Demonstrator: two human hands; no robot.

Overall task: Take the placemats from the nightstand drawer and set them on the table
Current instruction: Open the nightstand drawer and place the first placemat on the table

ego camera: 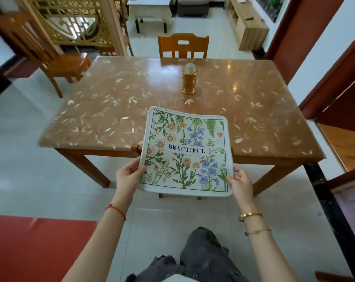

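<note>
Squarely between left hand and right hand: placemat.

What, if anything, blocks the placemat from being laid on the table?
Nothing visible. The placemat, held by the left hand and right hand, overhangs the table; the gold ornament stands farther back.

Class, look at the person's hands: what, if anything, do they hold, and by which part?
Both hands hold the floral placemat by its near corners: the left hand at the near-left, the right hand at the near-right.
</note>
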